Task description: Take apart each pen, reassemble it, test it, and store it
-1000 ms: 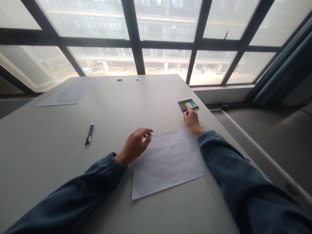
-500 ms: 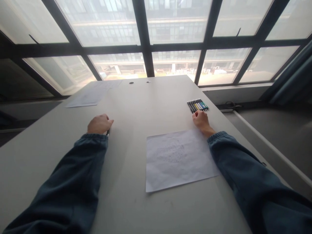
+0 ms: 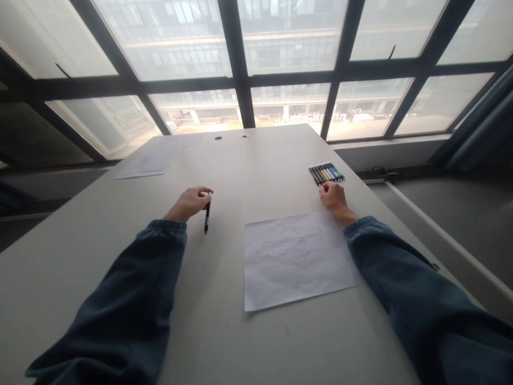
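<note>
A slim black pen (image 3: 207, 215) is pinched by its far end between the thumb and fingers of my left hand (image 3: 193, 201), its other end pointing back toward me. On the right, my right hand (image 3: 332, 196) rests curled closed on the table; whatever its fingers may hold is hidden. Just beyond it lies a neat row of pens (image 3: 326, 173), several black and others with yellow, white, blue and green barrels. Between my arms is a sheet of white paper (image 3: 296, 283) with a faint drawing, its right edge beside my right forearm.
More papers (image 3: 146, 160) lie at the far left of the white table (image 3: 216, 342). Two small dark round spots (image 3: 218, 138) show near its far edge. Large framed windows (image 3: 240, 80) stand behind, and a white rail (image 3: 444, 235) runs along the right.
My left hand has moved right and turned, bringing the pen out into clear view. My right hand and the row of pens have hardly changed.
</note>
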{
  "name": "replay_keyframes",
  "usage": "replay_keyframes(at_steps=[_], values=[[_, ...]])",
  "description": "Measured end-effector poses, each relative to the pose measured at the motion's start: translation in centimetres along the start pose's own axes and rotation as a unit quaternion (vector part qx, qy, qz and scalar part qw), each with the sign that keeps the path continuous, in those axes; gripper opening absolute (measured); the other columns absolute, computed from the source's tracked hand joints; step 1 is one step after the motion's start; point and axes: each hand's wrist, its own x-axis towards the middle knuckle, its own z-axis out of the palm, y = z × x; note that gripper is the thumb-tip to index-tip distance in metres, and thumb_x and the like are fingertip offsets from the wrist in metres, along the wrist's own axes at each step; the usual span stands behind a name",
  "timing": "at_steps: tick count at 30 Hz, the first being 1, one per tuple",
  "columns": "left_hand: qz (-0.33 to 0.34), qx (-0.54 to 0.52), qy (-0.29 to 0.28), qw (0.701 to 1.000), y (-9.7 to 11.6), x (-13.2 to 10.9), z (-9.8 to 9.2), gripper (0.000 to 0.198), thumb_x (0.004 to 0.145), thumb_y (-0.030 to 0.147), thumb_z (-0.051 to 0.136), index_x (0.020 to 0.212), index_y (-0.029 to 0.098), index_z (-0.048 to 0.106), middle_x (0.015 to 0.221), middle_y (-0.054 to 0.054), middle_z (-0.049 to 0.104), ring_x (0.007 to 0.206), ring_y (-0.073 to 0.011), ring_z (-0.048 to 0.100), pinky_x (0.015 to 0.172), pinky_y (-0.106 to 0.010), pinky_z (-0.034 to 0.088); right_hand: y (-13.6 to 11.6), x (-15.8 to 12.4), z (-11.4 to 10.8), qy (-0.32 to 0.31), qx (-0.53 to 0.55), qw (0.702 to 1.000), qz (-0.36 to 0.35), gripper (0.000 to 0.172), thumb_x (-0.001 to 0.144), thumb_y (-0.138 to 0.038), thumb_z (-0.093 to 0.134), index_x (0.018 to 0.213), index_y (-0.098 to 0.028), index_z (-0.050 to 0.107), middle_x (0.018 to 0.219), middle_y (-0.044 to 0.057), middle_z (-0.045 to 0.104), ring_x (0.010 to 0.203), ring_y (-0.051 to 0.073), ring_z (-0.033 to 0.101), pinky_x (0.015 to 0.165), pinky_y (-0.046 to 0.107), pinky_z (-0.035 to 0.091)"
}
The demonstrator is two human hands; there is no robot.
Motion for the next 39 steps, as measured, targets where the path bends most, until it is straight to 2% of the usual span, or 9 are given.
replay_keyframes(at_steps=[1,3,6,10,13,18,21,28,39], values=[[0.018,-0.033,-0.018,0.999,1.3,-0.8,0.8,0.031,0.079,0.031,0.061,0.104,0.015,0.068,0.084,-0.003,0.071,0.07,-0.0153,0.067,0.069,-0.028,0.058,-0.1,-0.1,-0.1,0.007,0.014,1.0,-0.004,0.019,0.087,-0.021,0.054,0.082,-0.015,0.072,0.084,0.012,0.074,0.077,0.023,0.064,0.075,0.031,0.045],[0.058,-0.171,-0.072,0.981,4.1,-2.7,2.4,0.035,0.076,0.034,0.066,0.105,0.015,0.067,0.081,-0.004,0.069,0.069,-0.0159,0.067,0.066,-0.029,0.058,-0.6,-0.5,-0.5,0.02,0.049,0.998,-0.02,0.019,0.086,-0.022,0.055,0.081,-0.016,0.072,0.08,0.01,0.074,0.074,0.022,0.064,0.073,0.031,0.045],[0.097,-0.267,-0.129,0.95,7.8,-6.0,4.7,0.037,0.072,0.039,0.075,0.098,0.014,0.067,0.08,-0.003,0.067,0.067,-0.0149,0.066,0.065,-0.028,0.058,-2.3,-1.8,-1.2,0.021,0.121,0.99,-0.067,0.02,0.086,-0.024,0.055,0.082,-0.016,0.072,0.076,0.007,0.072,0.07,0.019,0.062,0.07,0.029,0.045],[0.135,-0.341,-0.176,0.914,10.2,-9.4,7.0,0.037,0.075,0.041,0.079,0.096,0.014,0.066,0.078,-0.004,0.07,0.072,-0.015,0.067,0.071,-0.029,0.057,-5.3,-4.9,-2.5,-0.06,0.211,0.967,-0.127,0.021,0.087,-0.028,0.057,0.082,-0.016,0.073,0.076,0.005,0.072,0.07,0.017,0.062,0.066,0.027,0.044],[0.147,-0.394,-0.132,0.897,10.6,-10.8,8.6,0.035,0.077,0.04,0.079,0.098,0.014,0.067,0.078,-0.005,0.071,0.073,-0.0154,0.069,0.073,-0.029,0.057,-6.3,-7.3,-3.6,-0.147,0.265,0.942,-0.144,0.026,0.09,-0.035,0.058,0.081,-0.016,0.073,0.074,0.003,0.071,0.069,0.015,0.061,0.062,0.025,0.043],[0.15,-0.471,-0.038,0.868,10.3,-11.8,11.0,0.032,0.079,0.038,0.079,0.096,0.015,0.067,0.079,-0.005,0.073,0.076,-0.0179,0.073,0.074,-0.033,0.061,-5.0,-10.1,-5.4,-0.222,0.385,0.893,-0.072,0.044,0.094,-0.052,0.055,0.073,-0.016,0.069,0.06,0.002,0.062,0.053,0.012,0.054,0.05,0.024,0.041],[0.177,-0.449,-0.018,0.876,10.1,-12.5,11.8,0.029,0.08,0.038,0.079,0.096,0.015,0.069,0.08,-0.006,0.074,0.076,-0.0186,0.073,0.074,-0.033,0.062,-3.9,-11.0,-6.3,-0.182,0.464,0.867,-0.019,0.033,0.086,-0.05,0.069,0.086,-0.017,0.07,0.063,0.0,0.063,0.054,0.012,0.054,0.049,0.025,0.042],[0.298,-0.286,0.033,0.91,9.5,-13.0,12.2,0.013,0.085,0.03,0.075,0.093,0.02,0.077,0.09,-0.005,0.076,0.079,-0.0152,0.069,0.074,-0.027,0.058,-3.1,-11.4,-6.8,-0.114,0.513,0.85,0.03,0.027,0.076,-0.036,0.082,0.093,-0.016,0.072,0.07,0.002,0.07,0.062,0.014,0.062,0.06,0.028,0.051],[0.308,-0.213,0.101,0.922,8.6,-11.8,12.4,0.015,0.087,0.033,0.073,0.093,0.02,0.076,0.086,-0.005,0.077,0.076,-0.0159,0.07,0.076,-0.029,0.059,-3.0,-11.8,-5.7,-0.101,0.502,0.858,0.033,0.026,0.075,-0.037,0.082,0.088,-0.016,0.073,0.07,0.003,0.072,0.061,0.015,0.066,0.059,0.029,0.054]])
